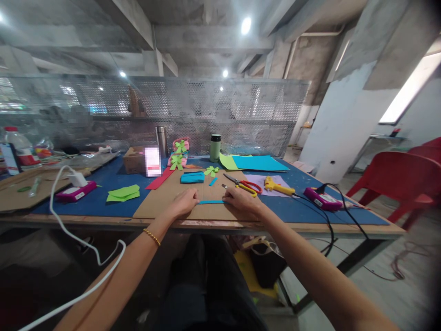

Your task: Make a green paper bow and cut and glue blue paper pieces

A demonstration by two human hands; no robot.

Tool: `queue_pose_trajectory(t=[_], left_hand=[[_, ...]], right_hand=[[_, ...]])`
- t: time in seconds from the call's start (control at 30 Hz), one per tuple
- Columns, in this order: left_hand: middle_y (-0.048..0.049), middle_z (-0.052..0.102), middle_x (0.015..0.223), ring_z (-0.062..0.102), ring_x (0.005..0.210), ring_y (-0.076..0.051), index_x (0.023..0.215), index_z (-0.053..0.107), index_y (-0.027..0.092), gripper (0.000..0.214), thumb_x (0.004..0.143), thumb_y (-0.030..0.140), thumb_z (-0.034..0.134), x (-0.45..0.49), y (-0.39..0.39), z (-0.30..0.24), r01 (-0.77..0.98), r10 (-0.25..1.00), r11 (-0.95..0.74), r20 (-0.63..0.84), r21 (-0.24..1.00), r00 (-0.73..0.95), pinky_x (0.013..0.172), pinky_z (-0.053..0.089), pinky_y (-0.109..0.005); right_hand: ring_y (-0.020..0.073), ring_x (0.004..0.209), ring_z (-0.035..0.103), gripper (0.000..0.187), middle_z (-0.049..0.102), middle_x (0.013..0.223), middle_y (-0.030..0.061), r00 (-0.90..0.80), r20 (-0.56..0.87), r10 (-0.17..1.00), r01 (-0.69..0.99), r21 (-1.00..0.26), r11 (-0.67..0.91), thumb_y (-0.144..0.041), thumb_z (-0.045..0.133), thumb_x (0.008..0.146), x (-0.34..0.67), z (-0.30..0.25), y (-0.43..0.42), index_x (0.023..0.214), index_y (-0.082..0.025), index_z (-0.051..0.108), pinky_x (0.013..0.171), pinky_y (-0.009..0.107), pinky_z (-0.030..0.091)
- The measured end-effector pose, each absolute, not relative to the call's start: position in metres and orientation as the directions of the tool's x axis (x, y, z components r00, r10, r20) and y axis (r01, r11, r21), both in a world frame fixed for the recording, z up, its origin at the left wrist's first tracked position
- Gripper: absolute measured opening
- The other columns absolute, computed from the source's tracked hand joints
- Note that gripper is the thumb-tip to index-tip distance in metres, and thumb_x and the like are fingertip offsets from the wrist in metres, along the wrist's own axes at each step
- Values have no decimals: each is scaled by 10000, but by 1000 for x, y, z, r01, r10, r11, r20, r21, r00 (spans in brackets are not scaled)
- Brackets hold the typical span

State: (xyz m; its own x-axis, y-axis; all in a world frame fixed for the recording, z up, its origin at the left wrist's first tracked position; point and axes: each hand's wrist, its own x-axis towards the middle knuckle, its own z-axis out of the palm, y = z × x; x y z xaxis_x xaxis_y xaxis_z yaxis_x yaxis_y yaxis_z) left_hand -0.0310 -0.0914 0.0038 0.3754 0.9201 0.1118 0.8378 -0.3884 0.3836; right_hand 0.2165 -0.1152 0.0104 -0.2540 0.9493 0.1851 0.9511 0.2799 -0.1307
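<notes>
Between my hands a narrow blue paper strip [211, 202] lies stretched level, just above or on the cardboard sheet [158, 195]; which of the two I cannot tell. My left hand [186, 202] pinches its left end, and my right hand [241, 201] pinches the right end. Right beyond my right hand are scissors with red handles [255, 185]. Yellow scissor handles [251, 190] show against that hand, partly hidden by it. Farther up the cardboard sit a stack of blue paper strips [192, 177], a small blue scrap [213, 181] and a green paper bow [212, 171].
A yellow glue gun [278, 186] rests on purple paper, its cord running to a purple power strip [322, 198]. Green paper [123, 193] lies at left. Behind stand a green tumbler [215, 148], a steel flask [161, 141], a cardboard box [134, 160] and blue sheets [260, 163].
</notes>
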Motion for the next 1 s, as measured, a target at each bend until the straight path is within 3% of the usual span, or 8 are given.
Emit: queue_pose_trajectory(t=[0.17,0.37,0.5,0.63,0.8,0.87,1.0], left_hand=[[-53,720,1024,649,968,-218,937,595,202,25,915,211,585,-30,-96,3,844,919,-395,131,363,373,812,447,-313],[-73,715,1128,627,1088,-254,1141,634,238,213,948,203,550,-30,-102,-1,846,898,-438,190,305,397,924,423,-380],[-98,646,1147,574,1097,-285,1452,515,368,481,987,251,496,-34,-97,-5,821,811,-560,276,109,516,958,371,-428],[-99,578,1111,508,1063,-285,1414,554,481,471,996,280,469,-33,-94,0,741,690,-666,309,-83,655,964,320,-434],[-128,588,1026,522,1028,-295,1402,572,485,519,994,204,416,-27,-100,10,618,588,-764,196,-183,785,927,334,-431],[-120,590,975,545,984,-281,1419,559,474,532,987,192,427,-26,-101,10,603,579,-780,173,-164,796,912,357,-412],[-80,582,920,575,892,-256,1399,580,479,528,980,187,445,-28,-100,9,595,580,-803,177,-41,795,880,400,-365]], right_hand=[[164,842,634,101,723,935,58,-233,236,943,945,-175,277,-257,627,950,216,12,-124,939,-162,660,695,237,386],[153,886,614,74,694,957,52,-233,299,925,925,-225,306,-140,569,929,218,11,-132,921,-167,637,774,243,433],[161,904,599,101,678,965,50,-236,330,914,921,-223,319,-122,545,918,219,8,-132,917,-179,628,812,264,445],[163,902,595,94,667,945,53,-241,334,911,925,-205,320,-106,548,916,220,5,-129,906,-166,619,814,261,440],[186,952,586,81,651,981,70,-221,354,909,939,-175,296,-149,551,955,220,1,-128,936,-161,629,850,282,428],[203,979,570,116,638,1018,92,-250,377,892,945,-104,310,-164,531,979,218,0,-131,962,-155,646,874,301,416],[231,990,531,233,623,1045,121,-465,355,811,886,184,426,-173,458,1024,210,6,-143,973,-156,684,882,330,384]])
